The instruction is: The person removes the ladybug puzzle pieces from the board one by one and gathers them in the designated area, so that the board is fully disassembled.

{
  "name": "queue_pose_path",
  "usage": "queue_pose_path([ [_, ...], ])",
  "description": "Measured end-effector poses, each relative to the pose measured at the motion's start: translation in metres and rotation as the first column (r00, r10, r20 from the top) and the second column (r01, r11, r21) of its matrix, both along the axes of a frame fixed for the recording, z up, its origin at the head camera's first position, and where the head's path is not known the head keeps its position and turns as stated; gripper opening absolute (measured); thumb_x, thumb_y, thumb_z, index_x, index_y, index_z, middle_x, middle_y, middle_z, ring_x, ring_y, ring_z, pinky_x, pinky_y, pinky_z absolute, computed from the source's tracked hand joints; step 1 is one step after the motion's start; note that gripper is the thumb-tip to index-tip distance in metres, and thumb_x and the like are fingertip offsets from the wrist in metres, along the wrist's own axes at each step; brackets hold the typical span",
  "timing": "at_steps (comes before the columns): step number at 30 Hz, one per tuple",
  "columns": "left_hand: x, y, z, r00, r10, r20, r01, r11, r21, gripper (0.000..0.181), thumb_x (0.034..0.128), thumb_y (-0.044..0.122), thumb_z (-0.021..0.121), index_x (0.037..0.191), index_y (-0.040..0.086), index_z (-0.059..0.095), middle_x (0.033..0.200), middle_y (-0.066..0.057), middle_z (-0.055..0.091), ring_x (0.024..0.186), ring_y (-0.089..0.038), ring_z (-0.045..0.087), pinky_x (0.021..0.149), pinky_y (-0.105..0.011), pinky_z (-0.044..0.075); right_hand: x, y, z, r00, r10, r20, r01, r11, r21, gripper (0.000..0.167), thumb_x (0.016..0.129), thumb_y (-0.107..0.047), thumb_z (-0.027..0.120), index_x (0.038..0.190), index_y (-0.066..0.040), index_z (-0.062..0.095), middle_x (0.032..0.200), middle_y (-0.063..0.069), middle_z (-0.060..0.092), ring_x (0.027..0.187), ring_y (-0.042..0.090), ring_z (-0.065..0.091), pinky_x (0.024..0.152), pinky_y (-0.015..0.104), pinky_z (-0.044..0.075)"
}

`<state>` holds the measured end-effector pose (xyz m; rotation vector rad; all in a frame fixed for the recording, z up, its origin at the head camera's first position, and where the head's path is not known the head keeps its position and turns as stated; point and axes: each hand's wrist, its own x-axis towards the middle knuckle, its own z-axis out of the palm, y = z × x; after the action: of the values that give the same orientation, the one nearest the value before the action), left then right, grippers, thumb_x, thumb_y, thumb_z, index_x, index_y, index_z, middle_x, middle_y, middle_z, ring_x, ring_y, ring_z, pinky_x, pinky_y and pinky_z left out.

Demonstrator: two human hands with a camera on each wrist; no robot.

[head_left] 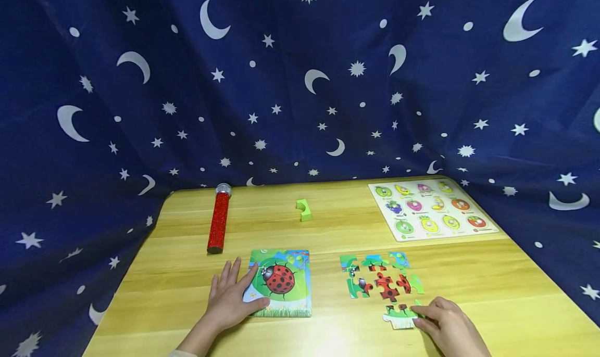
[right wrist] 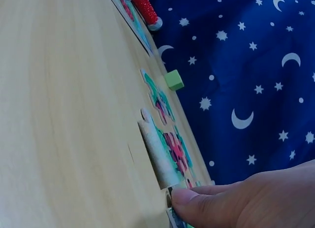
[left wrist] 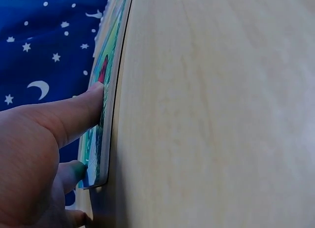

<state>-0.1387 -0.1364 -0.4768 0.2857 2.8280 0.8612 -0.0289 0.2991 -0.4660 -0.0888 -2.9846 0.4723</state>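
My left hand lies with spread fingers on the left side of a square ladybug puzzle board. In the left wrist view its thumb presses on the board's face near the edge. My right hand pinches a small jigsaw piece between thumb and fingers, mostly hidden by the hand. Against it lies a grass-edged jigsaw piece with green on top. Several other ladybug pieces lie loosely grouped above, among them a red spotted piece and a green corner piece.
A red glittery toy microphone lies at the back left of the wooden table. A light green notched block stands near the back middle. At the back right is a fruit peg board. A dark blue star-patterned cloth hangs behind.
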Motion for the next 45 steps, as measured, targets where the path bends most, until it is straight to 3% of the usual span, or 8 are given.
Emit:
queue_pose_path([
  [9,0.001,0.001,0.001,1.000,0.000,-0.006,0.000,1.000,0.021,0.091,0.0743,0.062,0.074,0.150,0.021,0.043,0.164,-0.022,0.016,0.152,-0.046,0.002,0.117,-0.069,-0.003,-0.002,-0.003,0.002,1.000,-0.010,0.015,0.010,1.000,-0.010,0.019,0.076,-0.020,0.082,0.094,-0.021,0.079,0.074,-0.015,0.051,0.065,-0.005,0.039,0.057,0.020,0.036],
  [15,0.002,0.000,0.000,1.000,0.008,-0.009,-0.008,1.000,0.012,0.091,0.0739,0.063,0.074,0.150,0.021,0.043,0.164,-0.021,0.016,0.152,-0.046,0.003,0.118,-0.068,-0.002,-0.004,-0.006,-0.002,0.998,0.009,-0.062,-0.009,1.000,0.002,0.015,0.072,-0.018,0.084,0.086,-0.021,0.078,0.070,-0.017,0.049,0.064,-0.006,0.037,0.056,0.020,0.035],
  [22,0.002,0.000,0.001,1.000,0.011,-0.005,-0.011,1.000,0.009,0.092,0.0738,0.063,0.074,0.150,0.022,0.043,0.164,-0.021,0.016,0.152,-0.046,0.003,0.118,-0.068,-0.002,-0.007,-0.010,-0.002,0.996,0.012,-0.090,-0.010,1.000,0.025,0.014,0.073,-0.019,0.084,0.085,-0.022,0.078,0.070,-0.017,0.048,0.063,-0.006,0.036,0.055,0.021,0.035],
  [29,0.002,0.000,0.001,1.000,0.012,-0.005,-0.011,1.000,0.011,0.092,0.0739,0.063,0.074,0.150,0.021,0.043,0.164,-0.022,0.016,0.152,-0.046,0.003,0.118,-0.068,-0.002,-0.011,-0.014,-0.004,0.976,0.052,-0.212,-0.042,0.998,0.051,0.016,0.068,-0.016,0.087,0.079,-0.024,0.078,0.068,-0.023,0.045,0.064,-0.008,0.039,0.055,0.020,0.038],
  [35,0.002,0.001,0.001,1.000,0.011,-0.009,-0.011,1.000,0.006,0.092,0.0738,0.063,0.074,0.150,0.021,0.043,0.164,-0.022,0.016,0.152,-0.046,0.003,0.118,-0.068,-0.002,-0.012,-0.014,-0.007,0.972,0.039,-0.231,-0.029,0.999,0.044,0.016,0.068,-0.017,0.086,0.080,-0.025,0.079,0.065,-0.022,0.041,0.062,-0.007,0.035,0.052,0.019,0.034],
  [41,0.002,0.000,0.000,1.000,0.013,-0.014,-0.013,1.000,0.007,0.091,0.0737,0.062,0.074,0.150,0.022,0.044,0.164,-0.022,0.016,0.152,-0.046,0.004,0.118,-0.068,-0.002,-0.012,-0.014,-0.009,0.954,0.052,-0.294,-0.044,0.998,0.036,0.018,0.064,-0.017,0.088,0.078,-0.025,0.079,0.065,-0.025,0.039,0.062,-0.009,0.034,0.051,0.019,0.033],
  [45,0.002,0.000,0.001,1.000,0.012,-0.014,-0.012,1.000,0.007,0.091,0.0738,0.062,0.074,0.149,0.022,0.044,0.164,-0.021,0.016,0.152,-0.046,0.004,0.118,-0.067,-0.002,-0.012,-0.014,-0.009,0.963,0.037,-0.267,-0.030,0.999,0.031,0.018,0.065,-0.018,0.087,0.079,-0.026,0.079,0.065,-0.025,0.039,0.062,-0.009,0.034,0.051,0.019,0.033],
])
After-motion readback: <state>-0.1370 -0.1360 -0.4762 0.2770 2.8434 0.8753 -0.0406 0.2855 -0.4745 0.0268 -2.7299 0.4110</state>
